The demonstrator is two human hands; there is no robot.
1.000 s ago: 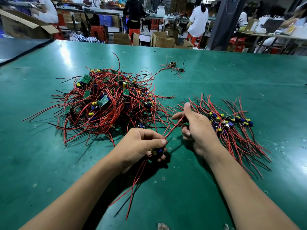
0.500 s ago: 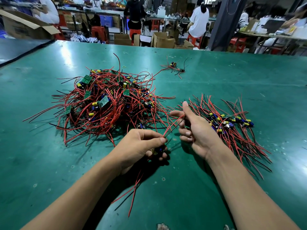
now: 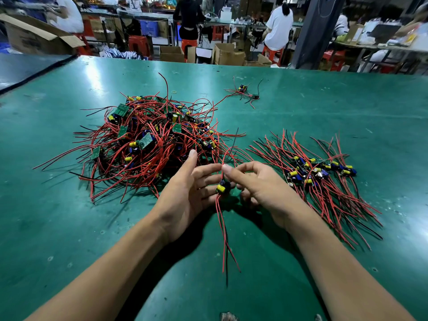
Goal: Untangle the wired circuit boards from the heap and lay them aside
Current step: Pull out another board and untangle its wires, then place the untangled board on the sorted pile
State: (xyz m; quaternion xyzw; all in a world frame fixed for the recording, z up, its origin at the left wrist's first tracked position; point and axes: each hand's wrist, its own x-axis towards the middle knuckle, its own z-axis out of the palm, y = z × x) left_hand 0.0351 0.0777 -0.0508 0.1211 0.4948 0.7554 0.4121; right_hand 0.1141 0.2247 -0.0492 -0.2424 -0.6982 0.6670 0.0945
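Between heap (image 3: 148, 144) and pile (image 3: 324, 181), right hand (image 3: 261, 188) pinches wired board (image 3: 222, 186); left hand (image 3: 185, 191), grip wide.

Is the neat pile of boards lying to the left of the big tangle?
No, the neat pile lies to the right of the tangled heap, just beyond the right hand.

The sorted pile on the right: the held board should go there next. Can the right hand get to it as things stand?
Probably yes. The sorted pile lies just beside the right hand, and nothing stands between them. That hand already pinches the wires of the held board, so a short move to the right should do.
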